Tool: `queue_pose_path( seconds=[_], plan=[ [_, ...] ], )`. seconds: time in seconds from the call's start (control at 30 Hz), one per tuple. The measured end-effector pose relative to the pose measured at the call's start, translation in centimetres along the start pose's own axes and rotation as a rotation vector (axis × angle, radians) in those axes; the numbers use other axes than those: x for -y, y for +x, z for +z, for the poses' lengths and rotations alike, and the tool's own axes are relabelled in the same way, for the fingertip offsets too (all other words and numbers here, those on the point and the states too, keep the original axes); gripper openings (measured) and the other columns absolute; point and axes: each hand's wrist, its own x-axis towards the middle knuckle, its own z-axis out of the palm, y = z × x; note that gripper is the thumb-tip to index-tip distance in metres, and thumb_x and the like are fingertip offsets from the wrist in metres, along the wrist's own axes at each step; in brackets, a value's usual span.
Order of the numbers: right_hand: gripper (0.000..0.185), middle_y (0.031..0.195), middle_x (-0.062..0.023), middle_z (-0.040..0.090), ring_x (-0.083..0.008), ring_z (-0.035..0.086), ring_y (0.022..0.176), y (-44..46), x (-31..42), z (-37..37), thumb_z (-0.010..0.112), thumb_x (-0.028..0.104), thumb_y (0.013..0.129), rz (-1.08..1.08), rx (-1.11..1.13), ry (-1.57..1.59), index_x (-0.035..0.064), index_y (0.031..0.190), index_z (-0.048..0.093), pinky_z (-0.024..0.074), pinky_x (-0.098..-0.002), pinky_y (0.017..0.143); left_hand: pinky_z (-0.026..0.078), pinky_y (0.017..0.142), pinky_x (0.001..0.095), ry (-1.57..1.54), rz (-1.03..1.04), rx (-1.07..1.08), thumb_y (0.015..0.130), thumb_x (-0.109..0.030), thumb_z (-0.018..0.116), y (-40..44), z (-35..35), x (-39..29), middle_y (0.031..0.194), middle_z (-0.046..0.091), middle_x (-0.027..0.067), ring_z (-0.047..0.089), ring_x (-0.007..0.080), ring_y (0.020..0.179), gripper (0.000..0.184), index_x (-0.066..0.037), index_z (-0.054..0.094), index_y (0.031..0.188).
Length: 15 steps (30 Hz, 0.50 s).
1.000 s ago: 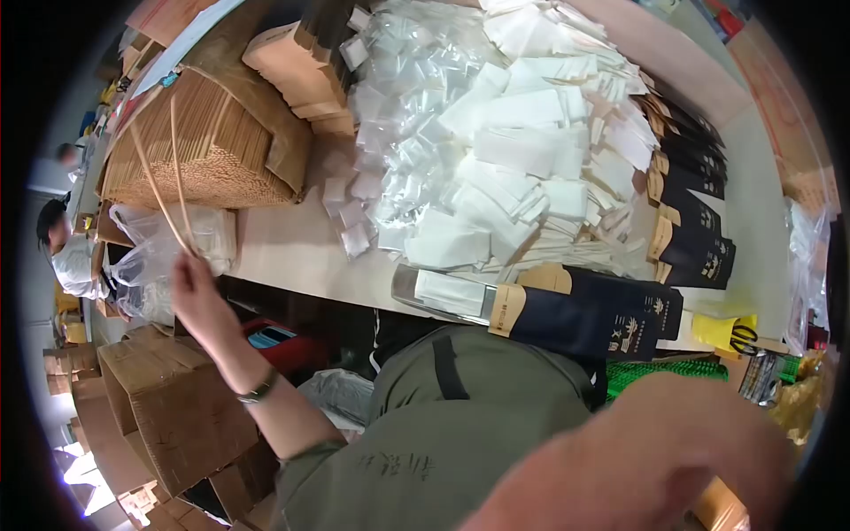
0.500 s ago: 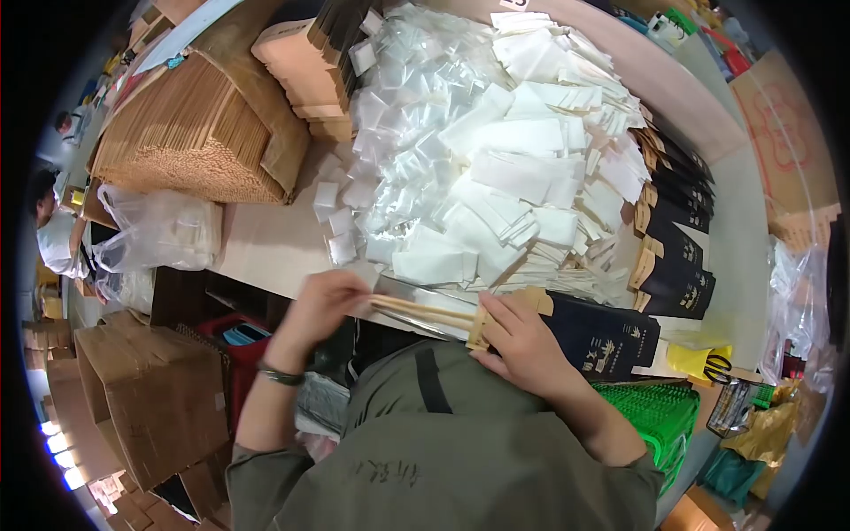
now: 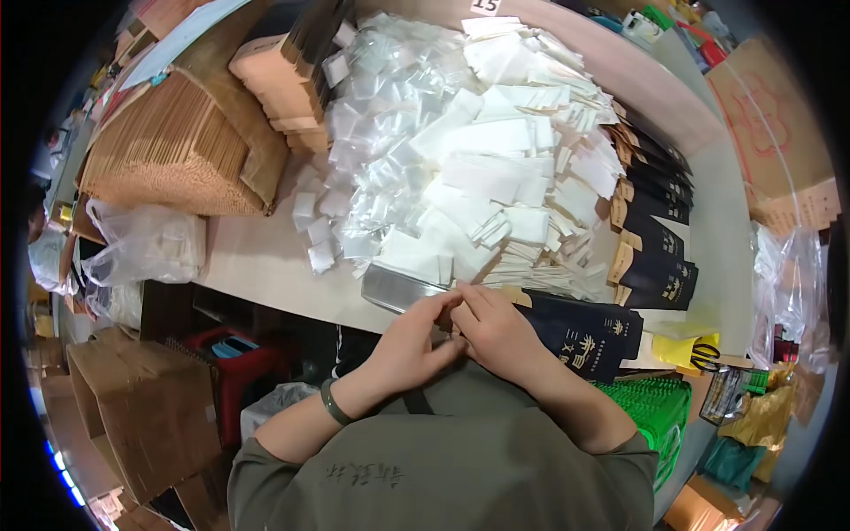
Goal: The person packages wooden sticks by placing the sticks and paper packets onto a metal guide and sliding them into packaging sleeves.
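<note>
My left hand [image 3: 409,343], with a band on its wrist, and my right hand [image 3: 500,332] meet at the table's front edge. Their fingers are bent together over something hidden between them. Right beside them lies a dark printed paper sleeve [image 3: 584,332], its near end covered by my right hand. A shiny metal tray [image 3: 398,288] reaches out from under my fingers to the left. Behind my hands spreads a heap of white paper packets [image 3: 496,177], with small clear plastic packets [image 3: 390,133] on its left. No chopsticks show.
A thick stack of brown sleeves [image 3: 168,150] and a plastic bag [image 3: 146,243] stand on the left. Dark sleeves [image 3: 655,265] line the right side. Near the right edge are a yellow holder with scissors [image 3: 686,350] and a green basket [image 3: 651,411]. Cardboard boxes [image 3: 146,416] stand lower left.
Both hands have come together at the sleeve's end. The pair of chopsticks, held by my left hand a second ago and then lying between both hands, is out of sight.
</note>
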Motion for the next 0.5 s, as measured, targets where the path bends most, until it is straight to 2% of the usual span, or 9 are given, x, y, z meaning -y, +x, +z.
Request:
queue_pose_path(
  seconds=[0.1, 0.17, 0.23, 0.3, 0.33, 0.37, 0.43, 0.47, 0.5],
  plan=[
    [0.050, 0.126, -0.0230, 0.062, -0.0371, 0.064, 0.109, 0.2, 0.2, -2.6, 0.079, 0.011, 0.072, -0.044, -0.033, -0.008, 0.0048, 0.118, 0.064, 0.0533, -0.0455, 0.093, 0.050, 0.103, 0.0422, 0.049, 0.016, 0.074, 0.082, -0.016, 0.084, -0.3, -1.9, -0.8, 0.135, 0.059, 0.0205, 0.061, 0.0350, 0.122, 0.080, -0.002, 0.043, 0.150],
    [0.058, 0.124, -0.0216, 0.061, -0.0384, 0.063, 0.109, 0.0, 0.3, -4.6, 0.081, 0.012, 0.070, -0.057, 0.052, -0.008, 0.0085, 0.125, 0.064, 0.0533, -0.0471, 0.089, 0.049, 0.101, 0.0453, 0.721, 0.336, -0.239, 0.070, -0.022, 0.089, 0.2, -3.4, -1.9, 0.125, 0.059, 0.0170, 0.057, 0.0356, 0.120, 0.090, -0.006, 0.047, 0.149],
    [0.035, 0.101, -0.0142, 0.064, -0.0325, 0.065, 0.092, 0.4, 0.2, -5.1, 0.081, 0.019, 0.073, -0.157, -0.007, -0.028, 0.0139, 0.106, 0.070, 0.0531, -0.0442, 0.073, 0.052, 0.093, 0.0423, 0.901, 0.455, -0.019, 0.067, -0.025, 0.089, 1.0, -3.5, -1.4, 0.109, 0.062, 0.0144, 0.063, 0.0334, 0.107, 0.079, -0.007, 0.057, 0.137],
    [0.022, 0.092, -0.0106, 0.064, -0.0300, 0.065, 0.084, 0.2, -1.8, -5.5, 0.080, 0.022, 0.074, -0.150, 0.105, -0.049, 0.0140, 0.094, 0.072, 0.0528, -0.0430, 0.067, 0.054, 0.082, 0.0420, 0.850, 0.240, 0.080, 0.066, -0.023, 0.087, 1.8, -2.7, 0.0, 0.094, 0.062, 0.0136, 0.065, 0.0354, 0.093, 0.061, -0.007, 0.062, 0.119],
    [0.016, 0.081, -0.0074, 0.061, -0.0288, 0.063, 0.073, -0.8, -5.2, -6.3, 0.079, 0.026, 0.078, -0.135, -0.088, -0.028, 0.0131, 0.081, 0.071, 0.0514, -0.0425, 0.060, 0.054, 0.074, 0.0430, 0.784, 0.273, -0.002, 0.069, -0.019, 0.084, 2.4, -3.1, -0.3, 0.086, 0.064, 0.0159, 0.066, 0.0382, 0.084, 0.044, -0.006, 0.060, 0.104],
    [0.018, 0.088, -0.0083, 0.063, -0.0301, 0.064, 0.082, -2.1, -7.3, -9.2, 0.080, 0.029, 0.081, 0.106, -0.008, -0.092, 0.0131, 0.082, 0.072, 0.0528, -0.0434, 0.068, 0.054, 0.074, 0.0431, 0.686, 0.143, -0.011, 0.070, -0.018, 0.082, 2.3, -3.5, -0.2, 0.086, 0.065, 0.0171, 0.067, 0.0383, 0.084, 0.042, -0.005, 0.060, 0.103],
    [0.023, 0.102, -0.0118, 0.065, -0.0334, 0.064, 0.095, -4.7, -9.8, -13.5, 0.081, 0.032, 0.084, 0.073, -0.177, -0.382, 0.0112, 0.091, 0.073, 0.0534, -0.0466, 0.082, 0.054, 0.073, 0.0434, 0.491, -0.126, -0.029, 0.071, -0.016, 0.079, 1.4, -4.3, -0.4, 0.087, 0.066, 0.0194, 0.067, 0.0385, 0.084, 0.037, -0.002, 0.059, 0.100],
    [0.026, 0.107, -0.0140, 0.065, -0.0353, 0.063, 0.101, -4.8, -9.5, -13.7, 0.081, 0.032, 0.084, 0.024, -0.089, -0.305, 0.0085, 0.093, 0.073, 0.0525, -0.0473, 0.087, 0.055, 0.075, 0.0420, 0.351, -0.214, 0.047, 0.073, -0.014, 0.076, 1.1, -4.3, -1.5, 0.083, 0.067, 0.0206, 0.068, 0.0388, 0.083, 0.035, 0.001, 0.059, 0.099],
    [0.030, 0.112, -0.0163, 0.066, -0.0372, 0.062, 0.107, -4.9, -7.3, -13.5, 0.081, 0.032, 0.084, -0.020, 0.002, -0.216, 0.0058, 0.096, 0.072, 0.0516, -0.0481, 0.092, 0.055, 0.078, 0.0422, 0.104, -0.143, 0.168, 0.073, -0.011, 0.075, 0.6, -3.3, 0.4, 0.095, 0.067, 0.0229, 0.067, 0.0420, 0.087, 0.039, 0.003, 0.057, 0.105]
  ],
)
